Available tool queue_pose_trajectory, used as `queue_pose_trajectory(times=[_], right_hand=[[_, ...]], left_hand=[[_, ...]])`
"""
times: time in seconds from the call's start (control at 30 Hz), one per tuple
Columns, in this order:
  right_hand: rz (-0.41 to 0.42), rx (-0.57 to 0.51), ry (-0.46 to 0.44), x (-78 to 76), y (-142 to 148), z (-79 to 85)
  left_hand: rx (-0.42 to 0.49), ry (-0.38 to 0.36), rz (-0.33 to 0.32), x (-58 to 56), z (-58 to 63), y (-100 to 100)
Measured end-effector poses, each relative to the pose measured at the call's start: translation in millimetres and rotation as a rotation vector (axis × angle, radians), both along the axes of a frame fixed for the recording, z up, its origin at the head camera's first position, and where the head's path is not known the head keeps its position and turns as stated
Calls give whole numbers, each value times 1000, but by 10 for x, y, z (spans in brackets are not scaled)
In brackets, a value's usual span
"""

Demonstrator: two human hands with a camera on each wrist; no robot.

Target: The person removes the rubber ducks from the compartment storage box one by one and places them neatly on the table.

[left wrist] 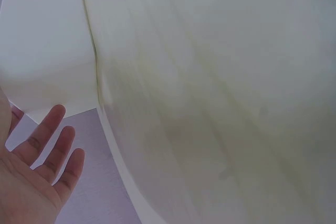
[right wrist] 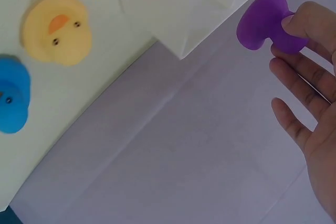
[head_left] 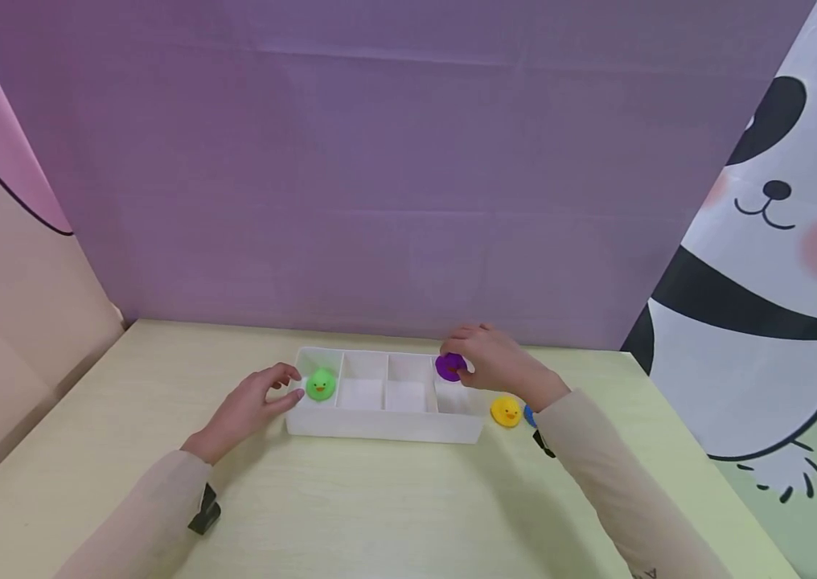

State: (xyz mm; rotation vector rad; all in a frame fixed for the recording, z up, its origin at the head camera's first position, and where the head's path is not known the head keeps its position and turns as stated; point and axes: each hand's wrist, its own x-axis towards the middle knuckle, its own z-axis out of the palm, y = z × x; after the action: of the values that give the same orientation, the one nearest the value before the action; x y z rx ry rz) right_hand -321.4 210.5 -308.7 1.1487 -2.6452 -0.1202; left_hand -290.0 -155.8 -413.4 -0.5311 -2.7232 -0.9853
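A white box (head_left: 379,426) with several compartments in a row stands on the table. In its leftmost compartment sits a green rubber duck (head_left: 321,384). My right hand (head_left: 494,360) pinches a purple rubber duck (right wrist: 262,22) between thumb and fingers, over the rightmost compartment in the head view. The two middle compartments hold nothing. At the box's left end is my left hand (head_left: 252,406), fingers loosely bent and thumb tip by the end wall, with nothing in its grasp. In the left wrist view its fingers (left wrist: 39,137) are spread beside the box wall.
Just right of the box, a yellow rubber duck (head_left: 506,411) lies on the pale wooden table (head_left: 351,515). Next to it is a blue rubber duck (right wrist: 13,95), partly covered by the right sleeve in the head view. A purple cloth backdrop (head_left: 379,177) rises behind the table.
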Motion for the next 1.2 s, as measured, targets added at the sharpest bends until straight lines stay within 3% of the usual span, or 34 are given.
queue_pose_trajectory(times=[0.63,1.2], right_hand=[[-128,-82,-37,66,590,-68],[-180,-62,-3,110,1108,-292]], left_hand=[[6,-8,2,33,22,-8],[8,-8,15,12,-12,-8]])
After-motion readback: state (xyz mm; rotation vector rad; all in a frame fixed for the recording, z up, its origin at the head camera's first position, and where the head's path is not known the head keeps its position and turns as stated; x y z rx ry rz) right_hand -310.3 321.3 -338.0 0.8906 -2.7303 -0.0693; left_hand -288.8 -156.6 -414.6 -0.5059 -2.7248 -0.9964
